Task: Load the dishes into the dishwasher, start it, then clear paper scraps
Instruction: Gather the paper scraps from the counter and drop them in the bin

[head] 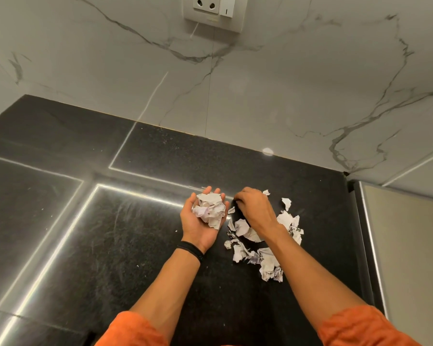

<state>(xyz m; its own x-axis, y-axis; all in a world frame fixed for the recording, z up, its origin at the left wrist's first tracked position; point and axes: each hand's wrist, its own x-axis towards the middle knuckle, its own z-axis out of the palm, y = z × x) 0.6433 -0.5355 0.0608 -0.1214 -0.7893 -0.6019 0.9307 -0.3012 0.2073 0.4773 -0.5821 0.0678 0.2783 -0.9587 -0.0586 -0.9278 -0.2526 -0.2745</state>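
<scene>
My left hand (199,227) is palm up over the black countertop (125,240), cupping a crumpled wad of paper scraps (209,209). My right hand (254,208) is palm down just to its right, fingers curled onto the counter; what lies under them is hidden. Several torn white paper scraps (258,253) lie loose on the counter below and to the right of my right hand, partly covered by my right forearm. A small scrap (231,210) sits between the two hands. No dishes or dishwasher are in view.
A marble-patterned wall (260,83) backs the counter, with a socket and switch plate (214,11) high up. A pale panel (405,245) borders the counter's right edge. Bright light reflections streak the counter at left.
</scene>
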